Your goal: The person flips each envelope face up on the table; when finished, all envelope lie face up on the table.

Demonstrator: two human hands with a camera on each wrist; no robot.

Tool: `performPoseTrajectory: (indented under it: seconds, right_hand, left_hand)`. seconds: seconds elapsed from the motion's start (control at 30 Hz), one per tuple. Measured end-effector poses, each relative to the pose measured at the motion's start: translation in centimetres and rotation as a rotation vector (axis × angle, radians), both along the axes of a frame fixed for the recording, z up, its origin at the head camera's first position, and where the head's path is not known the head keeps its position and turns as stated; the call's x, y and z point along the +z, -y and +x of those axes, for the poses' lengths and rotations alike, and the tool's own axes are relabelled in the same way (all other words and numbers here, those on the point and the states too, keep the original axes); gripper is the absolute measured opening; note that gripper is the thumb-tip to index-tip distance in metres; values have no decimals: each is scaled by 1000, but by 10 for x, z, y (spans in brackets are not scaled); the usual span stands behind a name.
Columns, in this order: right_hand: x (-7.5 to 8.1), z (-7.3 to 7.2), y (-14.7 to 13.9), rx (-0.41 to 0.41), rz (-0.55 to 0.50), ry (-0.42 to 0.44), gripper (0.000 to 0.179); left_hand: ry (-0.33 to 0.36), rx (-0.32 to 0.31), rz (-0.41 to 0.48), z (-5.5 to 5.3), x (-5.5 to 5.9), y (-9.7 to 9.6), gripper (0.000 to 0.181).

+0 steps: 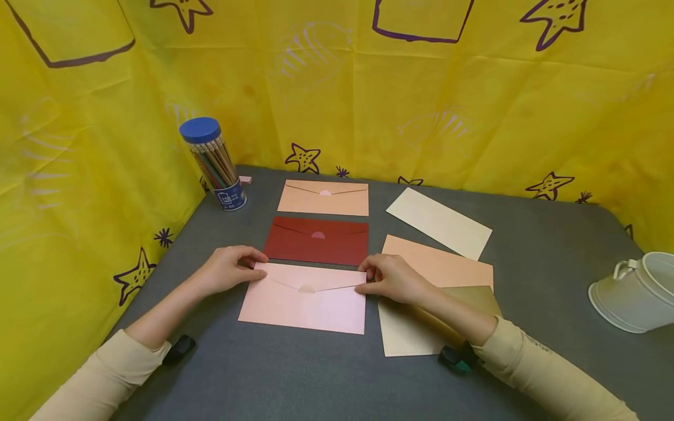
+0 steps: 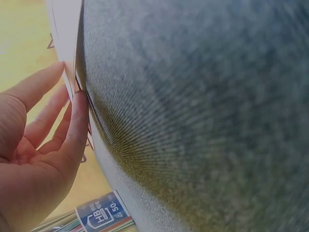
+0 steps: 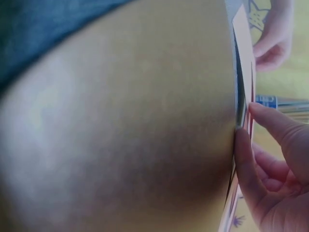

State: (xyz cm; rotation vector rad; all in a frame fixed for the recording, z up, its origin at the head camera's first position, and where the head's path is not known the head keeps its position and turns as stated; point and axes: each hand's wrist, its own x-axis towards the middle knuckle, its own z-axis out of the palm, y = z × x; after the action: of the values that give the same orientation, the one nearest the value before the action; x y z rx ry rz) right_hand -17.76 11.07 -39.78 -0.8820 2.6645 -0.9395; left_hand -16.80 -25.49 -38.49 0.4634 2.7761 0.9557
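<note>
A pale pink envelope (image 1: 302,310), flap side up, lies at the front of a column of three envelopes. My left hand (image 1: 229,270) pinches its upper left corner between thumb and fingers. At the upper right corner my right hand (image 1: 392,277) pinches it the same way. In the left wrist view the pink envelope (image 2: 67,34) rises edge-on from between the fingertips. Just behind it is a dark red envelope (image 1: 321,248), and farther back a peach envelope (image 1: 332,204), both flap side up.
To the right lie a cream envelope (image 1: 439,225), a second peach envelope (image 1: 437,260) and a gold envelope (image 1: 402,336) overlapping it, partly under my right forearm. A blue-lidded pencil tub (image 1: 230,196) stands back left. A white metal pail (image 1: 632,295) sits far right. Yellow cloth (image 1: 337,88) hangs behind.
</note>
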Motion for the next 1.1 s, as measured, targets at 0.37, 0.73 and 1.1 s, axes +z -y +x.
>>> performPoseTrajectory:
  seconds: [0.37,0.73,1.1]
  right_hand:
    - [0,1,2,-12,-34,109,29]
    - [-1,0,2,-2,-31,128,32]
    - [-1,2,1,-5,-42,138,32]
  left_hand:
    - [-34,39,-11,2,-1,-5,21]
    - [-68,70,-4,6,-2,-11,21]
    - [-152,39,-38,6,-4,-13,19]
